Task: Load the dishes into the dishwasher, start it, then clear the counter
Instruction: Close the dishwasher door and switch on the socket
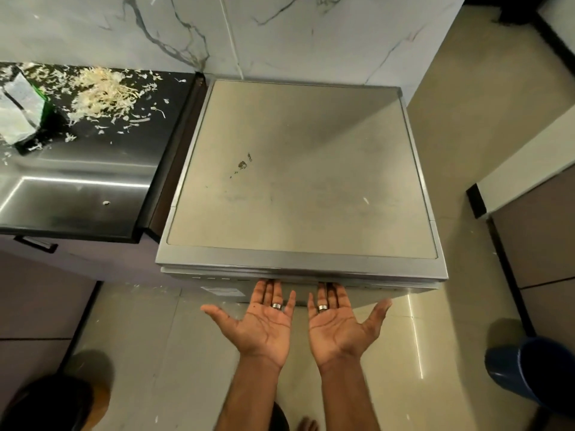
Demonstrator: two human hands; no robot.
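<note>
Reaching: both hands, left (261, 325) and right (342, 325), palms up, fingers straight, tips under the dishwasher (298, 169) door lip, gripping nothing.
Risk: fingers may slip off.
Counter (93, 194): scraps (102, 91) remain.

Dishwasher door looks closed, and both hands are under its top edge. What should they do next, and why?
Probably pull the door outward and down. Left hand and right hand are palm-up, fingertips tucked under the top lip of the dishwasher, and nothing can be loaded until it opens.
</note>
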